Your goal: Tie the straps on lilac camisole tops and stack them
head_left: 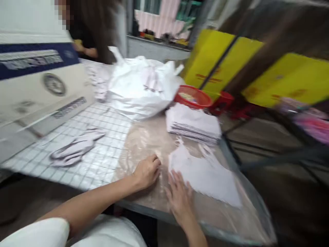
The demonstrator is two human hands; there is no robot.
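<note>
A pale lilac strappy camisole lies spread flat on the plastic-covered table, its straps pointing away from me. My right hand rests with fingers spread at the near left edge of the camisole, fingertips touching the cloth. To the left of it, my left hand is on the plastic cover with its fingers curled in. Whatever those fingers may hold is hidden. Beyond the camisole sits a neat stack of folded pale garments.
A crumpled pale garment lies on the white checked sheet at left. Behind are a large white plastic bag, a red basket and a printed box. Another person's arm shows at the far left.
</note>
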